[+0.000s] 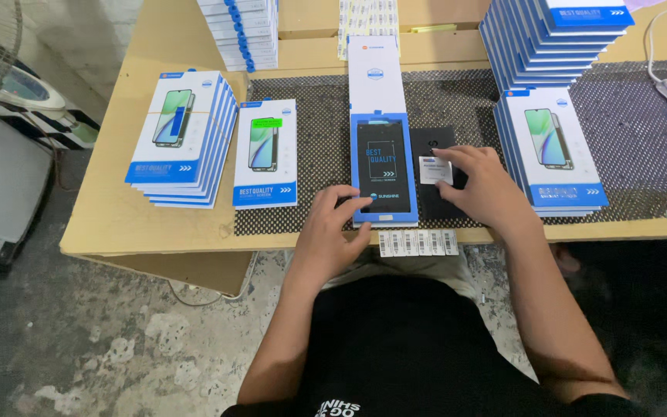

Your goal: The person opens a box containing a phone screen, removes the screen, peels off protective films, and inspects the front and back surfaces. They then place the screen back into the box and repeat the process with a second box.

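I see my left hand [332, 224] lying open, fingertips pressing the near left corner of the blue-framed screen tray [382, 168] at the middle of the black mesh mat [642, 139]. My right hand [482, 185] pinches a small white label [435, 171] against the black pouch [435, 174] just right of the tray. A strip of barcode stickers [418, 242] lies at the near table edge. Stacks of boxes [182, 137] sit to the left and right.

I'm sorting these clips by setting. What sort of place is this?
Probably a small packing bench for phone screens: stacks of blue-and-white boxes, an opened box, and a barcode sticker strip at the table edge.
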